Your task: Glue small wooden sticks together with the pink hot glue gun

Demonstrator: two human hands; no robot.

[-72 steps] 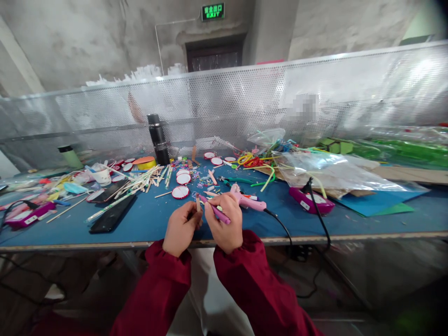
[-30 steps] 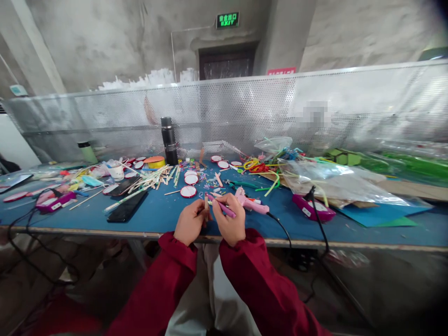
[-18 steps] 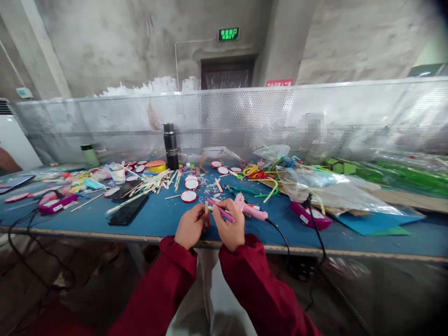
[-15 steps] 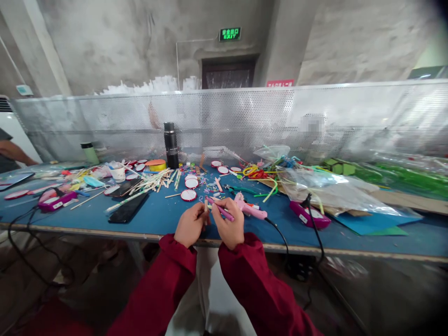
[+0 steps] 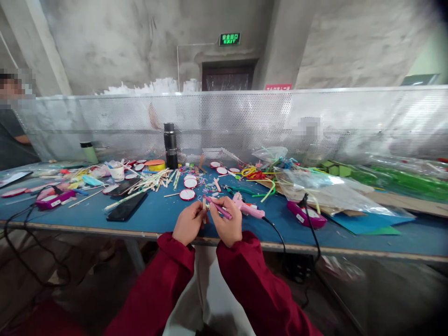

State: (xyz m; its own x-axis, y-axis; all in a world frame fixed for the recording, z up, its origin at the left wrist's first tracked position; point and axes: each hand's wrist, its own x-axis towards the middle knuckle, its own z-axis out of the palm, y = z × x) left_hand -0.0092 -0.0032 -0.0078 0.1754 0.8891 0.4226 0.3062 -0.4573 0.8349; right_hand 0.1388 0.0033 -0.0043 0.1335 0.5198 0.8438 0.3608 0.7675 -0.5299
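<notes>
At the far left end of the blue-topped table a person in a dark shirt sits behind it, and in front of them a magenta glue gun with a black cord lies near the front edge. Further right come a white paper cup, a loose heap of pale wooden sticks and a black phone lying flat — the phone well inside the front edge. A tall black metal flask stands upright toward the back edge, against the perforated metal screen, with red-rimmed white paper discs scattered in front of it. At the middle of the front edge, the left hand is curled with its fingertips pinched on a short pale wooden stick held upright, and the right hand, touching the left, is closed around a slim purple pen-shaped tool whose tip points left toward the stick. Both wrists wear dark red sleeves. Just beside the right hand lies a pink glue gun, its cord running off the front edge — then another magenta glue gun, and a crumpled clear plastic bag over coloured pipe cleaners toward the right end.
</notes>
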